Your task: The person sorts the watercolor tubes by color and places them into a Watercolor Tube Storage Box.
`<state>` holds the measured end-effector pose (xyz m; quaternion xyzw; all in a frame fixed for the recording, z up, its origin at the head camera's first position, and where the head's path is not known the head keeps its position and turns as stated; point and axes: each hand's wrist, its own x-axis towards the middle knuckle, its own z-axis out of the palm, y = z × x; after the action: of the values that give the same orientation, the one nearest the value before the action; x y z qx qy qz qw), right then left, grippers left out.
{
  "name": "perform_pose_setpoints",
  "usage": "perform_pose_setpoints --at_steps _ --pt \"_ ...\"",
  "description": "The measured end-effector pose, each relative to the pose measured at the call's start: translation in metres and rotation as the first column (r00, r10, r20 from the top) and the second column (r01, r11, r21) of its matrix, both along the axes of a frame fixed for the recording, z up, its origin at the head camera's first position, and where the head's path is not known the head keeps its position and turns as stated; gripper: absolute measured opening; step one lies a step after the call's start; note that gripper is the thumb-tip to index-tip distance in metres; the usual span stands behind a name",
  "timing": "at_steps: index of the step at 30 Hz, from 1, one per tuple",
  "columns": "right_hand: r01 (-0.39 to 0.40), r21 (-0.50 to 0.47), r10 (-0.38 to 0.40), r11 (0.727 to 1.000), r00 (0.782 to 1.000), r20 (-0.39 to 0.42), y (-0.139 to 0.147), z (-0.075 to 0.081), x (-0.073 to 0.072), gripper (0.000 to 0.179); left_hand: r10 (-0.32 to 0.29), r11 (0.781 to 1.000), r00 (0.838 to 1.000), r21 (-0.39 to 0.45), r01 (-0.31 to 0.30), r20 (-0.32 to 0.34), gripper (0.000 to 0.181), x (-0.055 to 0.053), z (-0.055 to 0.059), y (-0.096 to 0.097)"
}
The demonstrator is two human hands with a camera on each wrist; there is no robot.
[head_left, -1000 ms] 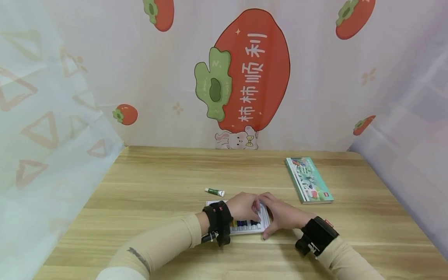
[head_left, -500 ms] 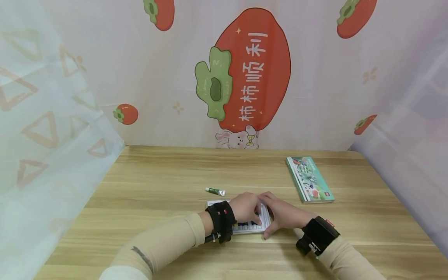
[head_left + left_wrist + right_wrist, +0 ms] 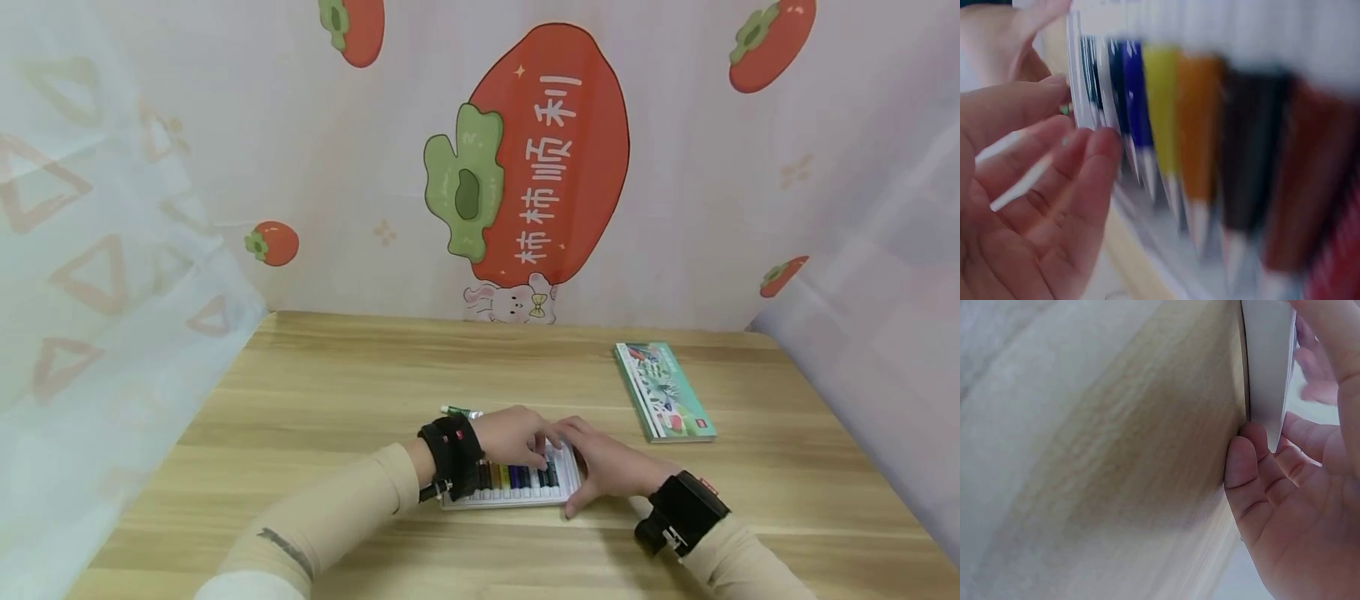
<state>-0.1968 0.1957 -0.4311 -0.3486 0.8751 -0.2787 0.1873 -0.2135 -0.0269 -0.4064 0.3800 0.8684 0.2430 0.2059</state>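
A white tray (image 3: 506, 503) of colored paint tubes (image 3: 517, 477) lies on the table in front of me. Over its right half hovers my left hand (image 3: 512, 435), its loosely bent fingers at the last dark tubes; the left wrist view shows nothing gripped in this hand (image 3: 1041, 187). My right hand (image 3: 617, 463) grips the tray's right end, thumb at the front corner and fingers at the back. In the right wrist view, fingertips (image 3: 1242, 464) sit against the tray's white side wall (image 3: 1267, 369). A green paint tube (image 3: 459, 411) lies behind the tray, partly hidden by the left hand.
A teal box (image 3: 666, 392) with a printed plant picture lies at the back right of the wooden table (image 3: 337, 375). A white curtain (image 3: 360, 183) with persimmon prints hangs behind the table, with cloth at both sides too.
My left hand has lifted and shifted slightly left, its fingers loosening, which uncovers more of the paint tubes. The right hand stays on the tray's end. The view has shifted slightly.
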Motion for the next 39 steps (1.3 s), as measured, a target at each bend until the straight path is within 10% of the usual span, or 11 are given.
perform_pose_setpoints --at_steps 13,18,39 --pt "0.033 0.027 -0.034 0.999 0.999 0.036 0.002 0.000 0.001 0.117 0.200 0.975 0.977 0.108 -0.193 -0.068 0.018 -0.034 0.003 -0.074" --pt "0.044 0.027 -0.045 0.999 0.998 0.046 0.001 -0.001 0.001 0.119 0.163 0.984 0.977 0.090 -0.152 -0.135 0.013 -0.042 -0.009 -0.094" --pt "0.044 0.036 -0.046 0.998 0.998 0.048 0.000 -0.001 0.000 0.119 0.237 0.971 0.966 -0.019 -0.240 -0.098 0.040 -0.046 -0.015 -0.093"
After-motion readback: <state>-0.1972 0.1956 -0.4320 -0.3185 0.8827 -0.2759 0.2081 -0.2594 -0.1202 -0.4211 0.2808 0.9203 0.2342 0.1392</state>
